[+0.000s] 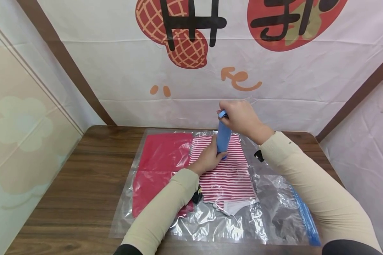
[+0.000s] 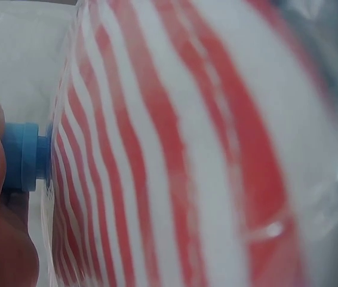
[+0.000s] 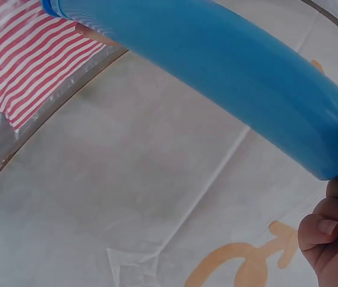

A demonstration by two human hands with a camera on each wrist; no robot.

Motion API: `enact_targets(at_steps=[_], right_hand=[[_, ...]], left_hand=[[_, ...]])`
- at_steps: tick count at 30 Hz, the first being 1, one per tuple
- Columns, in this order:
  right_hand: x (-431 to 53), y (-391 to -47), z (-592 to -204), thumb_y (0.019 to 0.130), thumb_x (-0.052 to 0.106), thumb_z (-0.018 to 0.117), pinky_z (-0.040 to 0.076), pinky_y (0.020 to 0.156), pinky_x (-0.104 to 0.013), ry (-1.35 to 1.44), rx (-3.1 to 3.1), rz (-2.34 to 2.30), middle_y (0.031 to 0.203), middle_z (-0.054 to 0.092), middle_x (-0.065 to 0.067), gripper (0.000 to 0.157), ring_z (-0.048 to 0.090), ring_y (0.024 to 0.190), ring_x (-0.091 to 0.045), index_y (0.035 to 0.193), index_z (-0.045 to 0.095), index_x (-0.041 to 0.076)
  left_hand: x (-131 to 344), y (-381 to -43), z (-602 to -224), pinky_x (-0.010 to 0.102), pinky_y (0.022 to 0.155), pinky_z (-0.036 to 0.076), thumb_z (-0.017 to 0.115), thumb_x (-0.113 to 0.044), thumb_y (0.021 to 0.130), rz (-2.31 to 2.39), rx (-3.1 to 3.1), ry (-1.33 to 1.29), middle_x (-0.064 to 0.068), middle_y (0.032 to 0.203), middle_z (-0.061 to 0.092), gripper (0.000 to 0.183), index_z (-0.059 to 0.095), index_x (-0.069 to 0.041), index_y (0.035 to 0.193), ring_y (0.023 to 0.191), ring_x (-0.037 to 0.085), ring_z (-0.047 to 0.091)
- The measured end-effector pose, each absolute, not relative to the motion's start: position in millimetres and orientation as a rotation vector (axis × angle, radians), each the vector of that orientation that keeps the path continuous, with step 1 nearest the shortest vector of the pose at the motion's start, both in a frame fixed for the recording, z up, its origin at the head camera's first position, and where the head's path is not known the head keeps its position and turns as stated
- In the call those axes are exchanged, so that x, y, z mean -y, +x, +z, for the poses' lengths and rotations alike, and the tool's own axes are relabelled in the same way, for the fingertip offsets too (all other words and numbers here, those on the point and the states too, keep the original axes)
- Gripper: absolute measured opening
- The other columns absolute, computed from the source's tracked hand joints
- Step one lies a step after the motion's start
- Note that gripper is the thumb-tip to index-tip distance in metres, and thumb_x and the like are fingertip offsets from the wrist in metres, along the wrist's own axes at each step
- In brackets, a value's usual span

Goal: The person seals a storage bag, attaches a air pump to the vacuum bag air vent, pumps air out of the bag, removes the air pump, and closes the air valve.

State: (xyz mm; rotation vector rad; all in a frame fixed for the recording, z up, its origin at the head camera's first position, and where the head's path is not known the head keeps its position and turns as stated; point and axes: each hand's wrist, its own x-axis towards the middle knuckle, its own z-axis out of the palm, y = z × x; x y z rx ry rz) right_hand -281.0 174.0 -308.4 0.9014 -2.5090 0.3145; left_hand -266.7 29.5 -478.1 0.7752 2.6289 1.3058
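A blue hand pump point(image 1: 224, 139) stands nearly upright on a clear plastic storage bag point(image 1: 269, 194). My left hand point(image 1: 209, 158) grips the pump's lower end, next to the bag's surface. The right hand point(image 1: 242, 117) holds the top of the pump with curled fingers. In the left wrist view, the base of the pump point(image 2: 21, 156) meets the bag at a small blue fitting. Inside the bag lie a plain red folded cloth point(image 1: 161, 152) and a red-and-white striped cloth point(image 1: 228, 180). The right wrist view shows the long pump body point(image 3: 234, 78) running down towards the bag.
The bag lies on a brown wooden table point(image 1: 67, 198) and has a blue strip point(image 1: 306, 216) along its right edge. White printed fabric point(image 1: 121, 71) hangs close behind the table. More fabric stands on both sides.
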Motion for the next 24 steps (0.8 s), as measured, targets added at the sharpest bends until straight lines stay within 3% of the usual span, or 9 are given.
enact_targets(at_steps=[10,19,24], right_hand=[[-178,-282,-299,0.097,0.014,0.065,0.036,0.054,-0.033,0.918,2.587,0.244,0.06,0.037,0.0,0.023,0.043,0.053,-0.019,0.077,0.054,0.009],[-178,-283,-274,0.1,0.015,0.062,0.029,0.051,-0.032,0.936,2.505,0.238,0.058,0.032,0.001,0.029,0.038,0.051,-0.02,0.074,0.051,0.008],[-179,-283,-248,0.099,0.016,0.063,0.03,0.051,-0.033,0.884,2.503,0.233,0.059,0.038,-0.002,0.028,0.042,0.053,-0.023,0.076,0.052,0.007]], left_hand=[[-30,-266,-477,0.048,0.111,0.043,0.062,-0.022,0.103,1.297,-2.638,0.802,0.023,0.143,0.049,0.072,0.014,-0.003,0.153,0.133,0.034,0.053],[-29,-267,-478,0.049,0.108,0.046,0.062,-0.023,0.103,1.284,-2.649,0.803,0.024,0.139,0.051,0.068,0.017,-0.003,0.15,0.129,0.035,0.056],[-31,-268,-480,0.049,0.109,0.045,0.062,-0.026,0.103,1.276,-2.658,0.783,0.023,0.141,0.051,0.068,0.017,-0.005,0.15,0.131,0.035,0.055]])
